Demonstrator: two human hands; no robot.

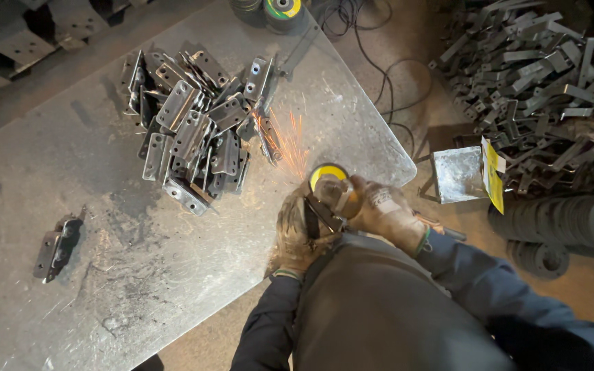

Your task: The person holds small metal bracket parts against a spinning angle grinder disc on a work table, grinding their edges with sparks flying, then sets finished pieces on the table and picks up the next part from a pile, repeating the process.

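Note:
My gloved left hand grips a dark metal bracket at the near edge of the steel table. My gloved right hand holds an angle grinder whose yellow-centred disc is pressed against the bracket. Orange sparks fly from the disc toward the far side. A heap of several grey metal brackets lies just beyond the sparks, in the middle of the table.
A lone bracket lies at the table's left. Spare grinding discs sit at the far edge. On the floor to the right are a pile of metal strips, a small metal box, stacked dark rings and black cables.

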